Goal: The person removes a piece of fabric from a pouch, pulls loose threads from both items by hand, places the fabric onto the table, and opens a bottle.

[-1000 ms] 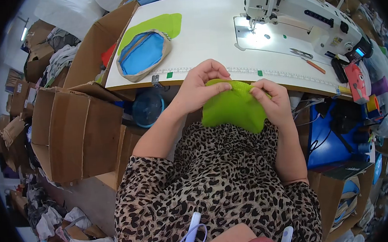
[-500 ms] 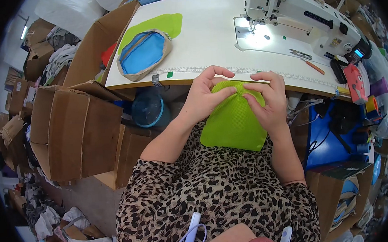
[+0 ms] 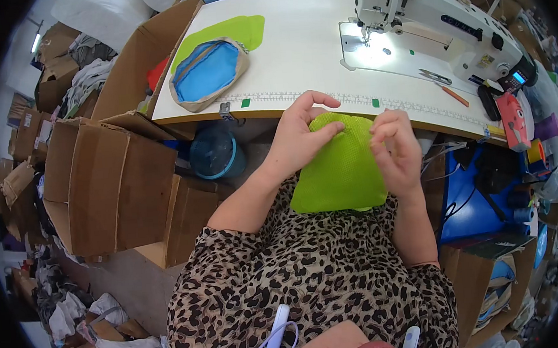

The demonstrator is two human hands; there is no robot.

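A lime-green piece of textured fabric point(image 3: 340, 170) hangs in front of my lap, just below the table's front edge. My left hand point(image 3: 299, 134) grips its top edge, thumb on the near face and fingers behind. My right hand point(image 3: 399, 149) is at the fabric's right side, fingers curled toward the thumb; whatever is between the fingertips is too small or blurred to make out. On the table to the left, a beige pouch with blue lining point(image 3: 207, 72) lies beside flat lime-green pieces point(image 3: 249, 30).
A white sewing machine point(image 3: 440, 24) with its lamp lit stands at the right of the white table point(image 3: 302, 36). Snips point(image 3: 434, 76) and an orange-handled tool point(image 3: 456, 95) lie near it. Cardboard boxes point(image 3: 111, 185) crowd the left, with a blue bucket point(image 3: 216, 154) under the table.
My right hand has come away from the fabric's top middle, moving right and slightly down with the fingers curling in. My left hand keeps hold of the fabric, whose lower edge has shifted.
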